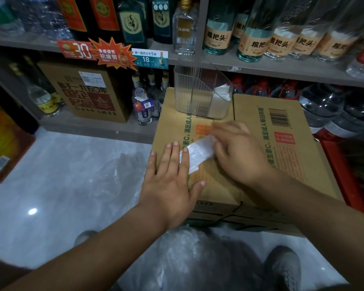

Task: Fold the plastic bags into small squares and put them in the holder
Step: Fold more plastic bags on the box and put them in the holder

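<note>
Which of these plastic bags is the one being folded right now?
The narrow white strip on the cardboard box: the left hand presses it flat, the right hand pinches its end. The loose bags lie crumpled on the floor.

The box top is bare right of the right hand. The left hand and the bag under it, pinched by the right, fill the left part. A narrow bare strip lies between hands and holder, which stands at the far edge, just before the shelf. Bottles crowd the box's left, a red crate its right; loose plastic lies on the floor.
</note>
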The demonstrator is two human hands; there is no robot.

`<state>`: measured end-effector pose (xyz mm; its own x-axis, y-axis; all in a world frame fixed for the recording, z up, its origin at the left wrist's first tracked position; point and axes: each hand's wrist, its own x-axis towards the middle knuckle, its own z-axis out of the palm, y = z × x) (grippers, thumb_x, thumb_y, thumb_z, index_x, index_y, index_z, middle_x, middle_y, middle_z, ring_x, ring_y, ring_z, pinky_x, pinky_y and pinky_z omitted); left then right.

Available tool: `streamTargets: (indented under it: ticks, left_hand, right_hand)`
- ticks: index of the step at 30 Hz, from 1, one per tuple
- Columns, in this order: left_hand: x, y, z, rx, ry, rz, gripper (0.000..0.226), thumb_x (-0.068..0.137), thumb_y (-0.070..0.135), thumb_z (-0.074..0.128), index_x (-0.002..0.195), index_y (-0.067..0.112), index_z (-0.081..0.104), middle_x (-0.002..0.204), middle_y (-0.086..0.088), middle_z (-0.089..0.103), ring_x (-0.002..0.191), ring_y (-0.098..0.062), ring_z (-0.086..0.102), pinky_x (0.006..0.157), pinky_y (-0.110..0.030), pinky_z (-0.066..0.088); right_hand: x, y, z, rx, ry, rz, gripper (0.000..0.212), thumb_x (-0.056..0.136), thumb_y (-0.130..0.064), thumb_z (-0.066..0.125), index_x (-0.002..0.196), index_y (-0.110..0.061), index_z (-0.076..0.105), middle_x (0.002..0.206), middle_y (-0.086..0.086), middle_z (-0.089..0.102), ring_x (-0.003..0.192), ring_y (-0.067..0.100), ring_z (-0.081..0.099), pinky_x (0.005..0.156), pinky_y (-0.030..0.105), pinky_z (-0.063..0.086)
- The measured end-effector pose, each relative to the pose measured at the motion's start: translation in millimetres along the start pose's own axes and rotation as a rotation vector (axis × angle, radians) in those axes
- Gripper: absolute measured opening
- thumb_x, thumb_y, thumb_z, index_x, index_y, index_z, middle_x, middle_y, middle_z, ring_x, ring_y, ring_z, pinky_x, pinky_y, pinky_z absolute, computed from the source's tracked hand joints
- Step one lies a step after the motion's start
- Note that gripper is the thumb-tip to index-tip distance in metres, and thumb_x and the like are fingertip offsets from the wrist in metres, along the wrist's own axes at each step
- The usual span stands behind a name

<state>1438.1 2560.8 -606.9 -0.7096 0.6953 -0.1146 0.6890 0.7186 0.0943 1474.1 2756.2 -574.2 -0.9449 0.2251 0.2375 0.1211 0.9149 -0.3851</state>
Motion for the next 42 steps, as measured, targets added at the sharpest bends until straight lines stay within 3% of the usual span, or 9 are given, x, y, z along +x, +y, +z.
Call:
streamTargets:
  ticks: [4,7,11,17,22,25,32,38,42]
  left_hand:
    - [1,-3,1,0.01,-0.002,0.028,0.088,0.089,0.066,-0.009,0.16,0.015,-0.012,0.168,-0.013,-0.018,0.154,-0.025,-0.022,0.124,-0.054,-0.009]
    - [0,-8,1,-0.034,0.017,0.067,0.088,0.089,0.067,-0.007,0.161,0.016,-0.01,0.169,-0.01,-0.014,0.155,-0.025,-0.018,0.124,-0.054,-0.008]
    - [-7,-17,-4,-0.087,0.035,0.161,0.086,0.092,0.065,0.002,0.162,0.015,0.006,0.17,-0.007,-0.003,0.156,-0.023,-0.011,0.124,-0.053,-0.008]
    - [-11,-37,-3,-0.288,0.177,0.311,0.062,0.093,0.062,0.042,0.137,0.02,0.054,0.147,-0.002,0.045,0.14,-0.021,0.033,0.118,-0.043,0.019]
    - [-14,-42,-6,-0.328,0.19,0.303,0.055,0.088,0.06,0.049,0.128,0.025,0.062,0.126,0.01,0.053,0.123,-0.014,0.043,0.104,-0.03,0.026]
    - [-15,-43,-8,-0.36,0.18,0.302,0.05,0.087,0.058,0.05,0.122,0.027,0.065,0.121,0.013,0.056,0.12,-0.013,0.046,0.1,-0.033,0.032]
    - [-15,-44,-6,-0.456,0.217,0.314,0.035,0.087,0.054,0.054,0.108,0.03,0.07,0.109,0.014,0.059,0.111,-0.013,0.052,0.095,-0.038,0.039]
    - [-12,-46,-4,-0.486,0.247,0.325,0.036,0.086,0.059,0.057,0.104,0.031,0.071,0.107,0.015,0.059,0.109,-0.011,0.052,0.096,-0.041,0.041]
    - [-13,-46,-7,-0.504,0.232,0.374,0.051,0.082,0.059,0.066,0.125,0.032,0.063,0.137,0.014,0.051,0.132,-0.012,0.043,0.108,-0.039,0.036]
  right_hand:
    - [-20,-10,10,-0.18,-0.411,-0.058,0.074,0.096,-0.059,0.008,0.161,-0.024,0.018,0.169,-0.005,0.006,0.155,0.015,-0.007,0.125,0.038,-0.004]
    - [-28,2,12,-0.186,-0.462,-0.066,0.083,0.089,-0.066,-0.004,0.162,-0.026,0.001,0.168,-0.009,-0.012,0.151,0.007,-0.025,0.124,0.039,-0.014]
    - [-31,11,8,-0.054,-0.346,-0.055,0.068,0.097,-0.063,0.013,0.151,-0.027,0.032,0.169,-0.005,0.007,0.154,0.005,-0.011,0.126,0.039,-0.005]
    - [-35,14,1,-0.132,-0.236,-0.054,0.059,0.092,-0.065,0.032,0.139,-0.034,0.05,0.169,-0.003,0.009,0.155,0.02,-0.008,0.122,0.048,0.002]
    - [-39,3,1,0.053,-0.094,-0.136,0.046,0.084,-0.052,0.056,0.116,-0.021,0.068,0.131,0.002,0.053,0.123,0.024,0.045,0.102,0.046,0.044]
    - [-46,-7,0,0.167,-0.198,-0.157,0.04,0.08,-0.055,0.067,0.106,-0.025,0.069,0.116,-0.007,0.055,0.113,0.015,0.05,0.096,0.036,0.047]
    - [-63,-17,10,0.152,-0.227,-0.22,0.038,0.068,-0.04,0.089,0.096,-0.024,0.07,0.115,-0.004,0.056,0.111,0.019,0.051,0.093,0.037,0.049]
    - [-69,-19,11,0.137,-0.17,-0.281,0.015,0.085,-0.035,0.068,0.094,-0.022,0.068,0.113,-0.003,0.059,0.11,0.02,0.054,0.09,0.04,0.051]
    - [-72,-19,8,0.197,-0.158,-0.271,0.013,0.092,-0.03,0.061,0.096,-0.02,0.068,0.112,-0.004,0.059,0.11,0.019,0.056,0.09,0.039,0.049]
